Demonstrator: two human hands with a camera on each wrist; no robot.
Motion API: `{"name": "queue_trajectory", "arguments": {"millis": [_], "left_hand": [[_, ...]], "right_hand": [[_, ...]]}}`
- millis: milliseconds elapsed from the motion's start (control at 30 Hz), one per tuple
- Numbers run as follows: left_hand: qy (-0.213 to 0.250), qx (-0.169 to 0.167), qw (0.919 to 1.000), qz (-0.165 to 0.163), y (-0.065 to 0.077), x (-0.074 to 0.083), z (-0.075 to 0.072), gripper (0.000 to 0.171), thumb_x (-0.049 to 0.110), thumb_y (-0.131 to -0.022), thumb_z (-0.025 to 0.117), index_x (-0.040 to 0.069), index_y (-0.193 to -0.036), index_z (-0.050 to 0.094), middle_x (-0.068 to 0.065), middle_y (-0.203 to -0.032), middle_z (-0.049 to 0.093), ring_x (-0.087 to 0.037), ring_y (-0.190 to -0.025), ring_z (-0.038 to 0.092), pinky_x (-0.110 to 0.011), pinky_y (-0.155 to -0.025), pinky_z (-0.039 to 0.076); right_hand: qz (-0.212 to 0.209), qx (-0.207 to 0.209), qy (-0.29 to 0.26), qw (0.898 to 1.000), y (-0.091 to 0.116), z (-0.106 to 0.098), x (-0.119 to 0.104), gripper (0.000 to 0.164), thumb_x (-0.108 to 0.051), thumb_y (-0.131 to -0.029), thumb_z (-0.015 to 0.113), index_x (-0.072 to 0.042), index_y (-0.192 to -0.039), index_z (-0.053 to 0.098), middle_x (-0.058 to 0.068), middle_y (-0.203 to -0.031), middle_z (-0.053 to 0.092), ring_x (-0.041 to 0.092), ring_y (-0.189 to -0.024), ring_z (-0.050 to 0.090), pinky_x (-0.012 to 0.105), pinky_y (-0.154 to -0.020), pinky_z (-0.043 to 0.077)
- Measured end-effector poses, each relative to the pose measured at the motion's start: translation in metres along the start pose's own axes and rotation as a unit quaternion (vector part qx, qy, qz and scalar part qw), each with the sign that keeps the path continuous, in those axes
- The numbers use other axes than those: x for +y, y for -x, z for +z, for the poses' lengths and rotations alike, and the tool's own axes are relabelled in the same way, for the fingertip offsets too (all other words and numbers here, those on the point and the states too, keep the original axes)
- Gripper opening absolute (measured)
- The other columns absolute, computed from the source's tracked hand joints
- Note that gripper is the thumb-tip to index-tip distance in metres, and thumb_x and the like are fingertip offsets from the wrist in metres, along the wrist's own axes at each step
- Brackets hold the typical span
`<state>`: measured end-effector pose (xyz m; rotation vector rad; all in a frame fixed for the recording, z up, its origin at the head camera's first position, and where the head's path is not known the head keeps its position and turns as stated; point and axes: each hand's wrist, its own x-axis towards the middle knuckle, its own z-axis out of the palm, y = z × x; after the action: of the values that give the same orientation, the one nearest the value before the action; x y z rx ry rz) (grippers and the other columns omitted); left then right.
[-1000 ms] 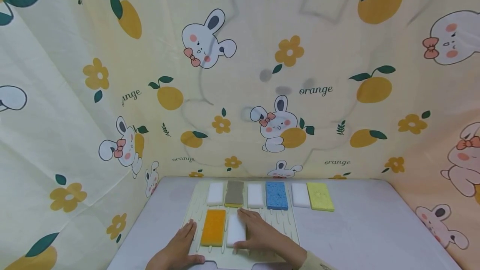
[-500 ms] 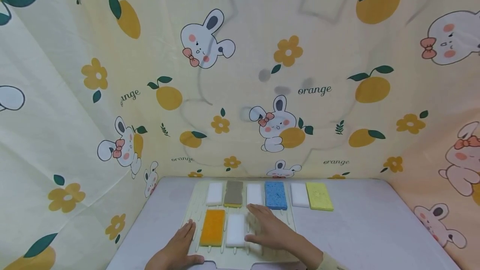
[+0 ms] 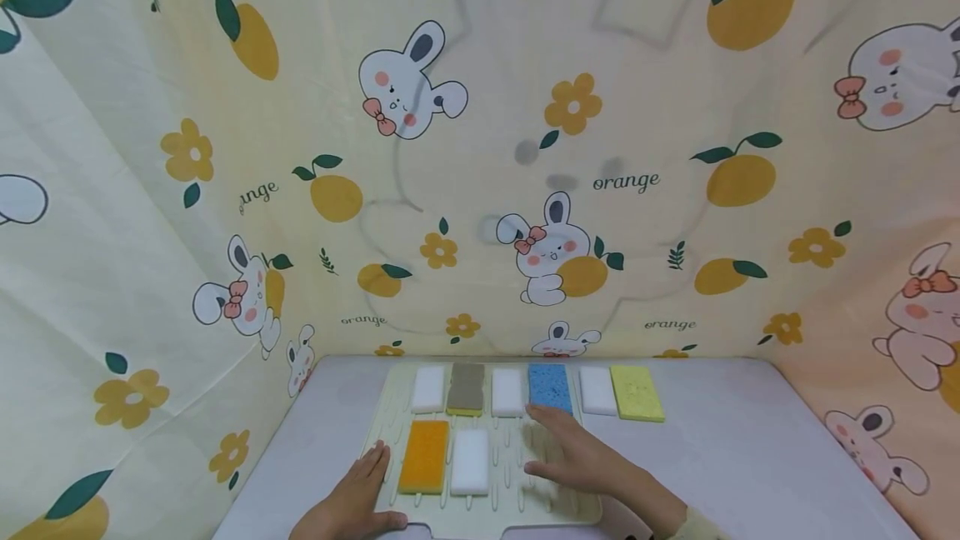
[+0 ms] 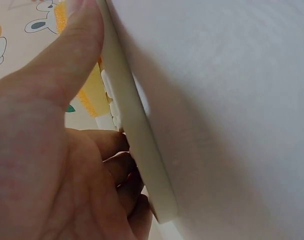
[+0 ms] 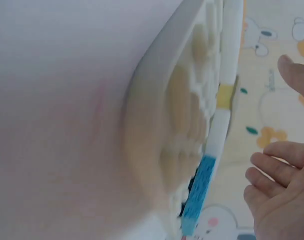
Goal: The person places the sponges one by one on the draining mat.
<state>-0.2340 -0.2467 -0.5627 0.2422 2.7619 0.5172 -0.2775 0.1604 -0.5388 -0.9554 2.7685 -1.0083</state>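
My left hand (image 3: pixel 348 500) rests at the left edge of a pale ribbed board (image 3: pixel 543 511), fingers extended, thumb near the front edge. My right hand (image 3: pixel 581 457) holds nothing; its fingers are spread over the board's right part, fingertips by the blue sponge (image 3: pixel 550 386). An orange sponge (image 3: pixel 424 457) and a white sponge (image 3: pixel 470 462) lie side by side in the front row. Along the back row are a white sponge (image 3: pixel 429 389), a grey-topped sponge with a yellow underside (image 3: pixel 467 387) and another white one (image 3: pixel 507 392), left of the blue one.
Right of the board, a further white sponge (image 3: pixel 597 391) and a yellow sponge (image 3: pixel 637 393) lie together on the light table (image 3: pixel 750 457). A patterned cloth (image 3: pixel 450 173) with rabbits and oranges walls in the back and both sides.
My right hand has left the front white sponge and moved right across the board. The left hand and the sponges keep their places; the head view has shifted slightly.
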Motion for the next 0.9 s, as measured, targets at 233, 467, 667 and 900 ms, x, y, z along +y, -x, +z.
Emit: {"name": "queue_trajectory", "arguments": {"millis": [233,467,667,900], "left_hand": [[0.002,-0.003,1.0000,0.004,0.000,-0.002,0.000,0.119,0.061,-0.084,0.085,-0.009,-0.163,0.031,-0.029,-0.173,0.026,-0.044,-0.160,0.026,-0.064,-0.129,0.021],[-0.003,-0.005,1.0000,0.000,0.001,0.002,-0.002,0.118,0.061,-0.084,0.085,-0.009,-0.163,0.032,-0.028,-0.173,0.026,-0.043,-0.160,0.027,-0.063,-0.129,0.021],[-0.001,-0.005,0.9999,-0.009,0.002,0.006,-0.002,0.118,0.060,-0.083,0.086,-0.009,-0.162,0.034,-0.028,-0.172,0.028,-0.044,-0.159,0.028,-0.063,-0.129,0.022],[-0.001,-0.004,1.0000,0.000,0.002,0.004,-0.003,0.117,0.059,-0.084,0.086,-0.010,-0.162,0.033,-0.029,-0.172,0.027,-0.044,-0.159,0.028,-0.064,-0.128,0.022]], "right_hand": [[0.008,0.016,0.018,1.000,0.013,-0.014,0.016,0.091,-0.049,-0.097,0.080,-0.002,-0.163,0.040,0.023,-0.166,0.041,0.048,-0.154,0.037,0.070,-0.119,0.036],[0.031,0.029,0.024,0.999,0.025,-0.028,0.030,0.092,-0.046,-0.095,0.082,-0.002,-0.164,0.040,0.026,-0.166,0.040,0.051,-0.153,0.035,0.071,-0.119,0.035],[0.063,0.047,0.048,0.996,0.033,-0.040,0.047,0.096,-0.049,-0.093,0.084,-0.002,-0.164,0.039,0.029,-0.166,0.038,0.053,-0.153,0.034,0.072,-0.118,0.036],[0.053,0.080,0.065,0.993,0.039,-0.055,0.064,0.097,-0.049,-0.091,0.085,0.004,-0.160,0.042,0.032,-0.161,0.043,0.055,-0.149,0.039,0.071,-0.117,0.037]]}}
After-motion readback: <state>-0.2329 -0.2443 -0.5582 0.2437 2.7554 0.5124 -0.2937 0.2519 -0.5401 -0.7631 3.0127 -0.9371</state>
